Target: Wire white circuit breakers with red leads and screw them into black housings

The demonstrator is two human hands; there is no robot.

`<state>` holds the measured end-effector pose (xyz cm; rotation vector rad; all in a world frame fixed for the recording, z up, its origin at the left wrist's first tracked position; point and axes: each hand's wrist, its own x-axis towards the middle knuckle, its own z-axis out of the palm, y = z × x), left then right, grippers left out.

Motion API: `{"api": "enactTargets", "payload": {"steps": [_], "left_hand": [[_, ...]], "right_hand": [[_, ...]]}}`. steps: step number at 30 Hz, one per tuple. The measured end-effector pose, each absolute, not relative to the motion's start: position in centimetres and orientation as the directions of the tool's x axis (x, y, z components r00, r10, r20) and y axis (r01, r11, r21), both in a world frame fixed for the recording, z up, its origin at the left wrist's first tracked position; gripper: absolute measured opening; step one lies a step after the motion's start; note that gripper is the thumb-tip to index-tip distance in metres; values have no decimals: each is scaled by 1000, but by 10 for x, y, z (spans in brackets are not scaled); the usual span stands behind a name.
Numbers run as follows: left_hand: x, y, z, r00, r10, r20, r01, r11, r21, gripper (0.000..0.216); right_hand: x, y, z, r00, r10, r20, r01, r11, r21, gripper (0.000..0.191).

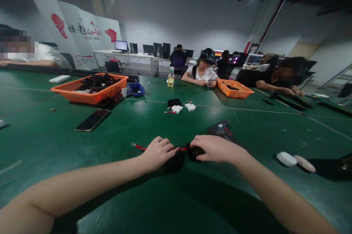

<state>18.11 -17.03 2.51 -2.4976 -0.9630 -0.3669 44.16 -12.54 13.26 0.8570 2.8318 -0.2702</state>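
My left hand is closed in a pinch around a thin red wire that ends in a small metal ring terminal at its left tip. My right hand is closed on a small black part at the wire's other end. Both hands rest low over the green table. Just beyond my right hand lies a dark electric screwdriver.
A phone lies at the left. Farther back are an orange tray of black parts, a blue bin, white and black parts, a bottle and another orange tray. White cases sit right. Other people sit across the table.
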Motion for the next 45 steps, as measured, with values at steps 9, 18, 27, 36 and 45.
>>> {"api": "enactTargets", "payload": {"steps": [9, 18, 27, 36, 45], "left_hand": [[181, -170, 26, 715, 553, 428, 685, -675, -274, 26], [181, -174, 29, 716, 588, 376, 692, -667, -275, 35], [180, -176, 31, 717, 586, 378, 693, -660, -291, 36], [180, -177, 33, 720, 596, 356, 692, -653, -307, 37], [181, -174, 27, 716, 587, 379, 694, -657, -294, 32]], "right_hand": [[439, -129, 132, -807, 554, -205, 580, 808, -99, 29], [439, -129, 131, -812, 556, -179, 576, 812, -90, 28], [436, -134, 133, -800, 569, -193, 591, 801, -89, 27], [436, -137, 134, -793, 578, -194, 603, 790, -112, 27], [438, -134, 131, -807, 563, -181, 586, 801, -123, 33]]}}
